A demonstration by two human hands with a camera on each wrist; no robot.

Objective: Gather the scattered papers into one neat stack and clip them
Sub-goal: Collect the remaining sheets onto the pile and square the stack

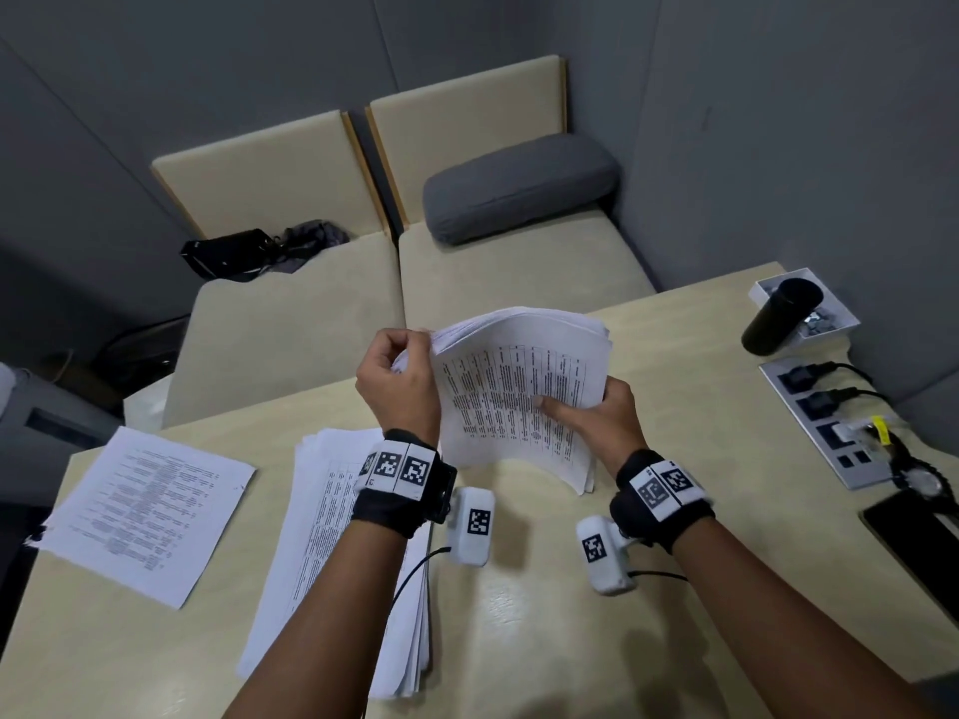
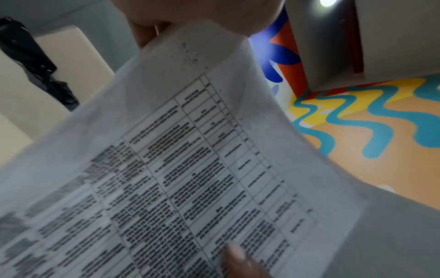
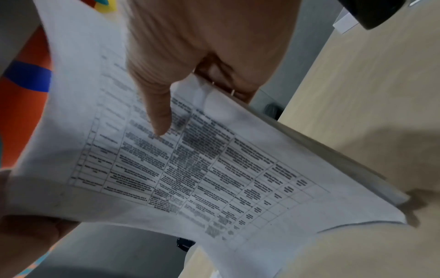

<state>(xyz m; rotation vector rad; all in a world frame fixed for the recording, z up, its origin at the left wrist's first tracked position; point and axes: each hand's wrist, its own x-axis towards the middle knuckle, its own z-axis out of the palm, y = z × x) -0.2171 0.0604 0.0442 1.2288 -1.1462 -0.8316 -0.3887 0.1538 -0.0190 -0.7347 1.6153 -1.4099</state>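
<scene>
1. The table (image 1: 519, 640) is wide and pale. Past its far edge, beyond the held papers, sit two beige seats (image 1: 290, 313) with a grey cushion (image 1: 519, 186) and a black bag (image 1: 233, 251).
2. Below and left of the left hand (image 1: 397, 381) a loose pile of papers (image 1: 332, 552) lies on the table. Further left lies a single sheet (image 1: 145, 516), near the table's left edge.
3. The table is bare under the wrists, on the near side.
4. Far right of the right hand (image 1: 604, 417) are a power strip (image 1: 814, 422), a black cylinder (image 1: 778, 316) and a black phone (image 1: 913, 542).
5. Both hands hold a thick bundle of papers (image 1: 519, 386) up off the table. It is tilted and bent. The left fingers curl round its top left corner. The right thumb (image 3: 157, 112) presses its printed face, fingers behind.
</scene>
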